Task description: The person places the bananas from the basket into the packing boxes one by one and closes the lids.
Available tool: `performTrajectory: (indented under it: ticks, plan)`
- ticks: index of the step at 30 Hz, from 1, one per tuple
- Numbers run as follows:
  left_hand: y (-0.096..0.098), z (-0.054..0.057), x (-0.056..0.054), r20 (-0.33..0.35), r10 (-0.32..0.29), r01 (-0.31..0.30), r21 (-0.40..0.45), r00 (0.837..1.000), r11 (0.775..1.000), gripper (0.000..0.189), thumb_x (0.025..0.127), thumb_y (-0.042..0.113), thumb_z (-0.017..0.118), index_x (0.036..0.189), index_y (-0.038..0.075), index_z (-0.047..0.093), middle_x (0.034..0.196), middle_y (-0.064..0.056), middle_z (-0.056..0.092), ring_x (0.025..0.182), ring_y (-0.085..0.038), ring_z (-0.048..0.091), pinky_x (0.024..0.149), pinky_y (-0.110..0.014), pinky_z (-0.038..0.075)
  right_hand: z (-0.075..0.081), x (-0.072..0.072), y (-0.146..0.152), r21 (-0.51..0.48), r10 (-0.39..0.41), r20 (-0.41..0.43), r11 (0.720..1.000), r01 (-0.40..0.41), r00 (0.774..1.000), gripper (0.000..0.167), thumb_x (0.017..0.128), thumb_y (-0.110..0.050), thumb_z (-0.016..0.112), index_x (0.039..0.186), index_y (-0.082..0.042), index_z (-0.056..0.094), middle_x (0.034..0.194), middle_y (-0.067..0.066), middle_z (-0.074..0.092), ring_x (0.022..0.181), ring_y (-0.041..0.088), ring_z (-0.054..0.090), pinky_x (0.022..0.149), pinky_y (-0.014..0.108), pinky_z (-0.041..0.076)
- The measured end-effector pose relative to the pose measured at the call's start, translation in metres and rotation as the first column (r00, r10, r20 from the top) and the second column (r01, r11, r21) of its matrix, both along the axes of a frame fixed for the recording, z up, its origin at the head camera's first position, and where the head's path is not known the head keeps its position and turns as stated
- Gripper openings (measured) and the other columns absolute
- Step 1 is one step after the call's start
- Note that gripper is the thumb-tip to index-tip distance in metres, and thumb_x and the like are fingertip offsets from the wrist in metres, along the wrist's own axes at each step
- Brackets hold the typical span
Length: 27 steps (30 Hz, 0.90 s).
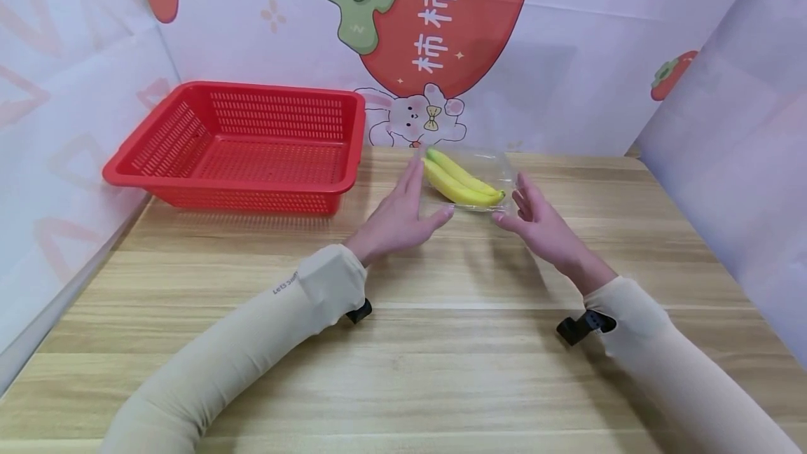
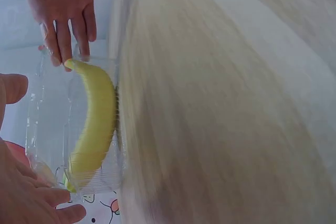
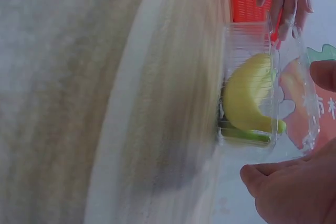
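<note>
A clear plastic clamshell box (image 1: 498,163) stands at the back of the table with yellow bananas (image 1: 463,184) inside, green at one end. Along its left side lies my left hand (image 1: 400,216), fingers extended and thumb spread apart. My right hand (image 1: 548,230) is at the opposite side, its fingers loosely bent near the edge. In the left wrist view, the right hand's fingertips (image 2: 84,51) overlap the box's far end. The right wrist view shows the lid (image 3: 310,108) raised above the banana, between both hands.
A red perforated plastic basket (image 1: 252,202) stands at the back left, beside the box. Behind them rises a white cloth backdrop (image 1: 567,90) with printed fruit and a rabbit. Wood-grain tabletop (image 1: 441,356) spreads out in front.
</note>
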<state>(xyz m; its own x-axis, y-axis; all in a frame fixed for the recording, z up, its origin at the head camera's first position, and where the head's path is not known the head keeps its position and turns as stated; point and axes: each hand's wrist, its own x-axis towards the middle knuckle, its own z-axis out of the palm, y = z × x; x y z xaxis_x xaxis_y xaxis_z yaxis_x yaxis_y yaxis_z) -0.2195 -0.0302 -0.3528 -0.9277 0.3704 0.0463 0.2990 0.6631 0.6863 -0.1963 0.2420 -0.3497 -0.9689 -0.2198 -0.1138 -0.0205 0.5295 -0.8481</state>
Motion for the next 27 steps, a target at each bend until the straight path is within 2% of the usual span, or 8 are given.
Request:
performTrajectory:
  ticks: [2, 6, 13, 20, 23, 27]
  plan:
    - [0.0, -0.003, 0.001, 0.006, -0.011, 0.012, -0.037, 1.0, 0.999, 0.108, 0.1, 0.058, 0.063, 0.171, 0.023, -0.01, 0.182, 0.002, -0.01, 0.169, -0.025, 0.012, 0.135, -0.053, 0.022, -0.002, 0.001, 0.0, 0.039, 0.007, 0.012, 0.999, -0.007, 1.0, 0.104, 0.105, -0.035, 0.065, 0.169, -0.021, -0.016, 0.18, 0.001, -0.012, 0.168, 0.037, 0.004, 0.135, 0.059, 0.014]
    - [0.0, -0.008, 0.002, 0.017, -0.03, 0.032, -0.092, 0.999, 0.995, 0.107, 0.101, 0.06, 0.061, 0.171, 0.014, -0.007, 0.182, -0.004, -0.011, 0.169, -0.028, 0.011, 0.136, -0.05, 0.02, -0.006, 0.001, 0.0, 0.077, 0.022, 0.038, 0.997, -0.025, 0.999, 0.106, 0.105, -0.037, 0.065, 0.169, -0.018, -0.017, 0.18, 0.005, -0.013, 0.167, 0.042, 0.004, 0.134, 0.062, 0.014]
    - [0.0, -0.011, 0.003, -0.009, -0.061, 0.059, -0.134, 0.998, 0.989, 0.108, 0.102, 0.062, 0.058, 0.17, 0.012, -0.009, 0.18, -0.005, -0.017, 0.169, -0.029, 0.008, 0.136, -0.05, 0.02, -0.01, 0.001, -0.001, 0.102, 0.037, 0.068, 0.994, -0.044, 0.997, 0.108, 0.105, -0.039, 0.065, 0.168, -0.019, -0.021, 0.179, 0.011, -0.011, 0.166, 0.044, 0.005, 0.134, 0.062, 0.012]
    - [0.001, -0.013, 0.003, -0.068, -0.086, 0.073, -0.179, 0.994, 0.981, 0.106, 0.103, 0.058, 0.058, 0.169, 0.007, -0.008, 0.18, -0.01, -0.017, 0.169, -0.027, -0.002, 0.137, -0.049, 0.016, -0.01, -0.001, 0.0, 0.128, 0.045, 0.068, 0.99, -0.053, 0.997, 0.107, 0.106, -0.04, 0.064, 0.168, -0.017, -0.02, 0.179, 0.006, -0.013, 0.166, 0.039, 0.013, 0.133, 0.061, 0.018]
    - [0.002, -0.013, 0.002, -0.069, -0.069, 0.055, -0.189, 0.995, 0.98, 0.104, 0.104, 0.056, 0.057, 0.17, 0.006, -0.006, 0.18, -0.011, -0.013, 0.169, -0.028, 0.001, 0.137, -0.048, 0.017, -0.008, -0.001, 0.0, 0.148, 0.035, 0.069, 0.988, -0.045, 0.997, 0.103, 0.107, -0.046, 0.061, 0.168, -0.016, -0.017, 0.18, 0.006, -0.011, 0.166, 0.038, 0.018, 0.132, 0.061, 0.023]
    - [0.005, -0.009, 0.0, -0.021, 0.019, -0.023, -0.176, 1.0, 0.984, 0.092, 0.109, 0.054, 0.05, 0.171, 0.007, 0.0, 0.182, -0.011, 0.002, 0.167, -0.029, 0.017, 0.135, -0.046, 0.025, -0.004, -0.001, -0.001, 0.161, 0.012, 0.05, 0.987, -0.02, 0.999, 0.091, 0.11, -0.053, 0.049, 0.169, -0.013, -0.008, 0.18, 0.006, -0.005, 0.166, 0.036, 0.016, 0.133, 0.059, 0.022]
